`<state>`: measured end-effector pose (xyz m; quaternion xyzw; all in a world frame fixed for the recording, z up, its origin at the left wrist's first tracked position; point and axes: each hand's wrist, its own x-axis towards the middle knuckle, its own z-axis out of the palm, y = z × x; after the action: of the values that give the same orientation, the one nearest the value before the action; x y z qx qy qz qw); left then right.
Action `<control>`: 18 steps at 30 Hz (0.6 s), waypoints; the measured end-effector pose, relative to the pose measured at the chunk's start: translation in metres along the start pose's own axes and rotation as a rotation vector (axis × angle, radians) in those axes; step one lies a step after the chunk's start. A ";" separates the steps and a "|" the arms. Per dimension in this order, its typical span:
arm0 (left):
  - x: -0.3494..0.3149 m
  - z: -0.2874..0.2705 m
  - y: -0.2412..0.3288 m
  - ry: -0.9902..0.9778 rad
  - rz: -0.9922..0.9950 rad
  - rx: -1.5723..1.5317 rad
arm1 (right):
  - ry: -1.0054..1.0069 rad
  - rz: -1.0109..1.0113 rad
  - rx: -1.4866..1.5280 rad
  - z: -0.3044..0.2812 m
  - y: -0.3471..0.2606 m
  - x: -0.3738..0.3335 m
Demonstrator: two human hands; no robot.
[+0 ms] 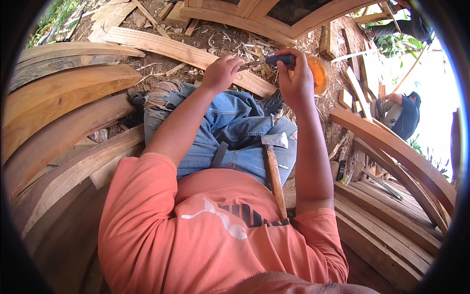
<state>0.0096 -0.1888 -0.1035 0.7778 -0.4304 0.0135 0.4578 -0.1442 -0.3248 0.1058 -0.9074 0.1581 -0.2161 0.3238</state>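
Observation:
My right hand (297, 73) is closed round the dark blue handle of a chisel-like tool (280, 61), held level beyond my knees. The fingers of my left hand (223, 73) pinch the far end of its narrow metal blade, whose tip they hide. Across my right thigh lies a small hatchet (275, 179) with a grey steel head and a worn wooden handle. A dark flat strip (219, 155) rests on my jeans, between the legs. Just behind the right hand stands a round orange container (318, 76), partly covered by it.
Curved boards (68, 88) are stacked on my left. A long plank (186, 55) lies ahead among wood shavings, with a panelled wooden frame (249, 22) beyond. On the right are stacked planks (387, 215) and a curved beam (391, 152). Another person (404, 115) crouches farther right.

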 end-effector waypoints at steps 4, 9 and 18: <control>0.001 -0.002 0.004 -0.001 0.000 0.015 | -0.016 -0.003 -0.026 -0.001 -0.001 0.004; 0.003 -0.002 0.004 0.011 0.027 0.003 | -0.029 -0.006 -0.015 -0.001 -0.003 0.012; 0.002 -0.004 -0.001 0.020 0.060 0.016 | 0.017 -0.048 -0.019 -0.002 0.000 0.021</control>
<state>0.0130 -0.1873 -0.1011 0.7679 -0.4489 0.0388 0.4552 -0.1273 -0.3344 0.1135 -0.9122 0.1408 -0.2300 0.3086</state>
